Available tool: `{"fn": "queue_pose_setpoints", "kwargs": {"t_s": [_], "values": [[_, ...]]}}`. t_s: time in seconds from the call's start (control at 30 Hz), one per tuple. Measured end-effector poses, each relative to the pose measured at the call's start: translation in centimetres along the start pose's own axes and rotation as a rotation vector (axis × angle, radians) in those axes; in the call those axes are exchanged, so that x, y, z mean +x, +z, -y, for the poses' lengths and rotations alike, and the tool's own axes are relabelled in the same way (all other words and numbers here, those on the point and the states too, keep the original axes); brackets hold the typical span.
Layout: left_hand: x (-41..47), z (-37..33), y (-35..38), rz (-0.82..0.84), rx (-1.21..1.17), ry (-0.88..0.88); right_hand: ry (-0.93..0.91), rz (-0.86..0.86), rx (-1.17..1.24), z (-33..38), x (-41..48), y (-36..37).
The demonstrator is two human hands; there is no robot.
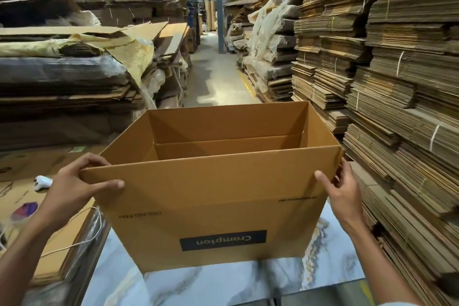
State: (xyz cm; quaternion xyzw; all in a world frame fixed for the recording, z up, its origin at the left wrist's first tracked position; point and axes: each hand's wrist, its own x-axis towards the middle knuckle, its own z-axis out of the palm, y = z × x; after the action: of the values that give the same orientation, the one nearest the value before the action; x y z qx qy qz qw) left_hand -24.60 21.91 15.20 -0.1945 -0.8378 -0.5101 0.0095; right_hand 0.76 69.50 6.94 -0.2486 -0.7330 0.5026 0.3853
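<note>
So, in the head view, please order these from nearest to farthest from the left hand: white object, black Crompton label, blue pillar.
1. White object, just left of the left hand, on flat cardboard.
2. Black Crompton label, low on the box front.
3. Blue pillar, far down the aisle.

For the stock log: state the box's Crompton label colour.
The label is very dark, near black, with pale lettering; head view.
</note>
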Motion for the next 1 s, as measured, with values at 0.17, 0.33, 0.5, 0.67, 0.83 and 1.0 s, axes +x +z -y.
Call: {"fn": "queue_pose_setpoints", "kwargs": {"t_s": [0.17, 0.33, 0.5, 0.67, 0.83, 1.0], "values": [[-1.1, -0.9, -0.1, 0.040, -0.125, 0.029, -0.011, -0.041, -0.248, 0.4, 0.8, 3.0], [-3.4, -1.3, 0.1, 0.060, -0.228, 0.016, 0.108, 0.018, -0.371, 0.5, 3.7, 7.6], [-6.4, -2.6, 1.2, 0.087, -0.297, 0.032, 0.225, 0.193, -0.316, 1.6, 4.4, 12.8], [-9.5, -3.0, 3.5, 0.066, -0.349, -0.026, 0.203, 0.262, -0.178, 2.3, 1.8, 17.0], [-12.3, -4.7, 6.0, 0.123, -0.357, 0.040, 0.244, 0.275, -0.045, 2.6, 1.4, 18.4], [-15.2, -6.5, 10.6, 0.102, -0.083, 0.237, 0.337, 0.376, 0.183, -1.2, 3.3, 19.2]]}}
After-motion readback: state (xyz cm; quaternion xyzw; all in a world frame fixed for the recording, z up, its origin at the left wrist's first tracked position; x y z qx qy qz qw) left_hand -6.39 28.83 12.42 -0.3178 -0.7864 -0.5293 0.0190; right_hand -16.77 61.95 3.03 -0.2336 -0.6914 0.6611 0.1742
